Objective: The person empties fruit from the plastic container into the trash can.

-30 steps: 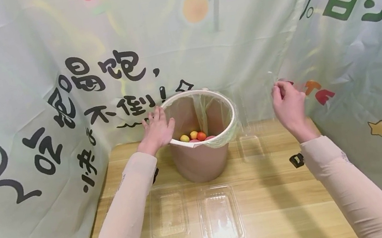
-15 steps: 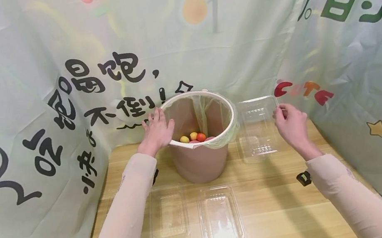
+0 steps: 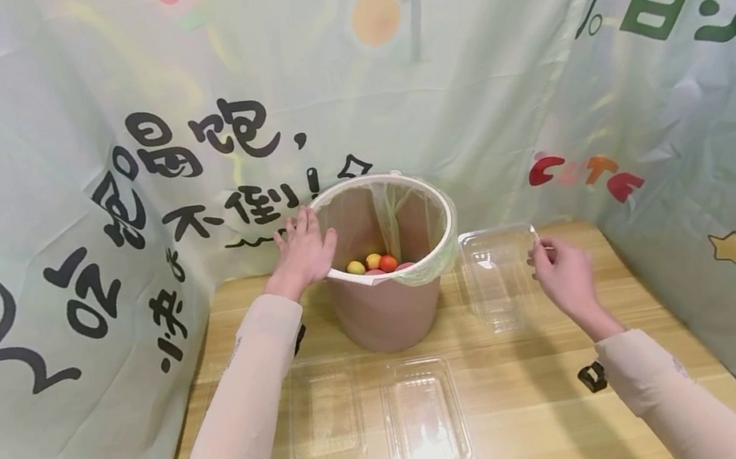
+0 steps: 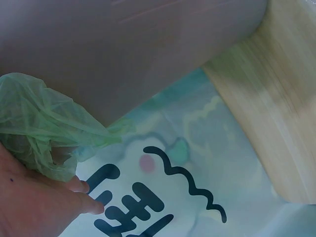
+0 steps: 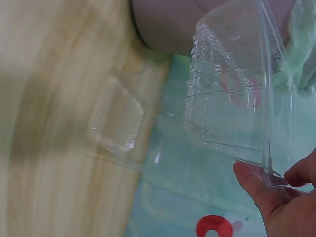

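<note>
My right hand (image 3: 563, 274) pinches a corner of a clear plastic container (image 3: 500, 264) between thumb and fingers. In the right wrist view this ridged container (image 5: 227, 94) hangs tilted above the table, with another clear plastic piece (image 5: 116, 116) lying below it. My left hand (image 3: 302, 250) lies with spread fingers at the left rim of a brownish-pink bin (image 3: 390, 315). A thin green bag (image 3: 429, 268) lines the bin and folds over its rim. Inside show several small yellow, orange, red and pink balls (image 3: 374, 263). Beside my left hand the bag bunches up in the left wrist view.
Two more clear plastic containers, a left one (image 3: 324, 411) and a right one (image 3: 426, 415), lie on the wooden table (image 3: 516, 416) in front of the bin. Printed fabric (image 3: 323, 50) surrounds the table at the back and both sides.
My right hand has moved down toward the table, bringing the clear container from up by the back fabric to low beside the bin. My left hand stays at the rim.
</note>
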`<state>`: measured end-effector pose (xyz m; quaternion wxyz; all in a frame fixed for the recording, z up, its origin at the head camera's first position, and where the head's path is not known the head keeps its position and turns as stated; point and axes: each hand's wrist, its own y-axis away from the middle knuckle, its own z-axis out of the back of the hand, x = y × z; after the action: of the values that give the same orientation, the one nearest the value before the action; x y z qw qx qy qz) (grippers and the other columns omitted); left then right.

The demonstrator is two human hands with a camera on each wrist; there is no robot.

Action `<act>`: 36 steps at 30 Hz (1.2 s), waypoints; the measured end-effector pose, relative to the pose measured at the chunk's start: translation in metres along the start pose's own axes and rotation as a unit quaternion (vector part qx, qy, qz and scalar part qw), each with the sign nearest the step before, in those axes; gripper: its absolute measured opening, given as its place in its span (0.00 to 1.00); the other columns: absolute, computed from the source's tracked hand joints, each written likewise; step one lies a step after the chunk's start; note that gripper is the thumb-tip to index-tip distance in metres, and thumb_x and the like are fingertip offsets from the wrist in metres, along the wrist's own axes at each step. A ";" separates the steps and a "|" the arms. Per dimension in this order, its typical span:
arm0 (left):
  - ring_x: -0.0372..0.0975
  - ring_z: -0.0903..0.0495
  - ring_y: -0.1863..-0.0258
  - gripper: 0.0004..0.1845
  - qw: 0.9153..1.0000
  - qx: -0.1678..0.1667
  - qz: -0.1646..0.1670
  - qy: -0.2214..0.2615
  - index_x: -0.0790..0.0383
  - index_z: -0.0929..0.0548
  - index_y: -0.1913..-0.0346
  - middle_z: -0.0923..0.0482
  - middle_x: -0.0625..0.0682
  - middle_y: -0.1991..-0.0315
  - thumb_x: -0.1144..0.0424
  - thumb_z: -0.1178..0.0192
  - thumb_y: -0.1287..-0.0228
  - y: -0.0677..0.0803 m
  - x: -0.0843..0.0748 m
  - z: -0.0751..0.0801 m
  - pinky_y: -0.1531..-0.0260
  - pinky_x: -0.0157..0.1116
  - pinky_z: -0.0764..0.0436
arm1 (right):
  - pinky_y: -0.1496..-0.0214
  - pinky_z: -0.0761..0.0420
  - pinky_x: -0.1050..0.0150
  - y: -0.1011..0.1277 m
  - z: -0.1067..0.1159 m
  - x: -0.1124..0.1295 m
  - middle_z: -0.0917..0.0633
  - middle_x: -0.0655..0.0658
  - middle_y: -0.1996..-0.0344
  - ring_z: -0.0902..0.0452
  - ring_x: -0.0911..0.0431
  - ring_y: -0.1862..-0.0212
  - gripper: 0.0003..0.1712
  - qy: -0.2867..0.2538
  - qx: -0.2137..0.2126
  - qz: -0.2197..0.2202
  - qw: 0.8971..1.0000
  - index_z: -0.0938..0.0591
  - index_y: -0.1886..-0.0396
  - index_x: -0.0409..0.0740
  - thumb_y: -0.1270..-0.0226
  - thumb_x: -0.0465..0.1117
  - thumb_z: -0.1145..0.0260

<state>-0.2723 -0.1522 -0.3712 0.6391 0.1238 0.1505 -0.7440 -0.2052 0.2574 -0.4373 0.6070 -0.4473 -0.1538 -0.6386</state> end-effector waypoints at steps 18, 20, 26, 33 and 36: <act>0.66 0.63 0.15 0.42 1.000 -0.004 -0.001 -0.001 0.71 0.57 0.16 0.64 0.65 0.13 0.43 0.69 0.17 -0.002 -0.001 0.002 0.20 0.68 0.66 | 0.77 0.20 0.77 0.035 -0.012 -0.035 0.11 0.22 0.60 0.10 0.40 0.71 0.18 0.021 0.047 -0.009 0.999 0.18 0.47 0.20 0.20 0.33 0.45; 0.66 0.63 0.15 0.42 1.000 -0.003 0.000 0.000 0.70 0.57 0.16 0.64 0.65 0.13 0.43 0.69 0.17 -0.002 -0.001 0.003 0.20 0.68 0.66 | 0.78 0.19 0.75 0.039 -0.013 -0.039 0.11 0.21 0.61 0.11 0.43 0.72 0.18 0.019 0.055 -0.012 0.998 0.18 0.48 0.20 0.20 0.33 0.46; 0.64 0.66 0.15 0.42 1.000 0.001 0.004 0.003 0.69 0.58 0.15 0.65 0.64 0.13 0.43 0.69 0.17 0.000 -0.001 0.004 0.19 0.67 0.68 | 0.78 0.18 0.73 0.048 -0.017 -0.052 0.11 0.23 0.62 0.14 0.53 0.76 0.19 0.029 0.067 -0.022 0.997 0.18 0.49 0.18 0.21 0.33 0.46; 0.65 0.64 0.15 0.41 1.000 0.003 0.003 -0.002 0.70 0.57 0.16 0.64 0.65 0.13 0.43 0.69 0.17 0.002 -0.002 0.004 0.19 0.67 0.66 | 0.75 0.15 0.71 0.060 -0.019 -0.063 0.11 0.22 0.59 0.09 0.40 0.67 0.20 0.040 0.091 -0.051 0.994 0.20 0.45 0.18 0.20 0.34 0.47; 0.65 0.63 0.15 0.41 1.000 0.003 0.003 -0.003 0.70 0.57 0.15 0.64 0.64 0.13 0.43 0.69 0.17 0.002 -0.002 0.004 0.19 0.67 0.66 | 0.74 0.14 0.70 0.064 -0.019 -0.067 0.11 0.22 0.58 0.09 0.38 0.63 0.21 0.048 0.101 -0.060 0.992 0.20 0.44 0.18 0.20 0.34 0.47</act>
<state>-0.2695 -0.1521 -0.3669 0.6413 0.1243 0.1458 -0.7430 -0.1635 0.2725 -0.5208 0.6163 -0.3425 -0.2147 -0.6759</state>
